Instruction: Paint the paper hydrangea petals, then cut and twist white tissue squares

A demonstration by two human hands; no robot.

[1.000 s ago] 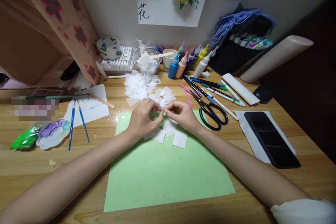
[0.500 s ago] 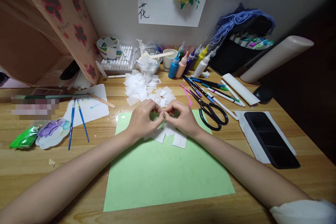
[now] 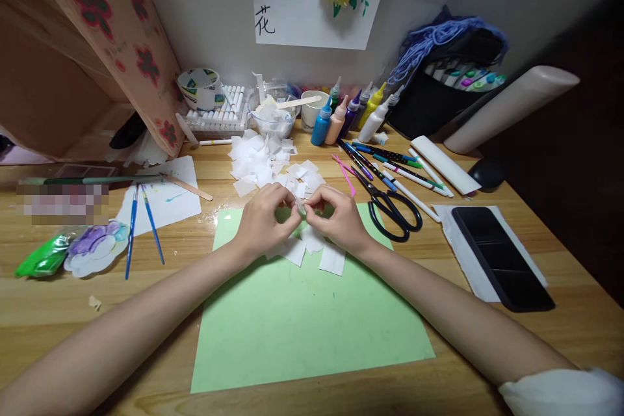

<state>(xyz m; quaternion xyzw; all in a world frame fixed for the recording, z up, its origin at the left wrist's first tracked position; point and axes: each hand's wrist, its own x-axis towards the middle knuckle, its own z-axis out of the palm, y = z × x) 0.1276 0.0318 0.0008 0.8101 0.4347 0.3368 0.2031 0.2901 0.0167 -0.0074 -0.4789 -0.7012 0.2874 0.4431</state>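
Note:
Between my fingertips is a small piece of white tissue paper [image 3: 301,207], pinched from both sides. My left hand [image 3: 268,218] is closed on its left edge, thumb and forefinger together. On its other side my right hand [image 3: 335,216] pinches it the same way. Both hands hover over the top part of a green sheet of paper [image 3: 312,325]. White paper squares [image 3: 332,259] lie on that sheet just below my hands. Behind my hands spreads a loose pile of white paper squares [image 3: 258,159]. My fingers partly cover the held piece.
Black-handled scissors [image 3: 390,208] lie right of my hand, near several pens [image 3: 385,166]. A phone [image 3: 502,260] rests farther right. Paint bottles [image 3: 322,125] and a clear bowl [image 3: 273,120] stand at the back. Paintbrushes [image 3: 131,231] and a flower-shaped palette [image 3: 97,257] lie left.
My fingertips have parted slightly, and more of the white tissue piece shows between them. The view has shifted very slightly; the other things stay put.

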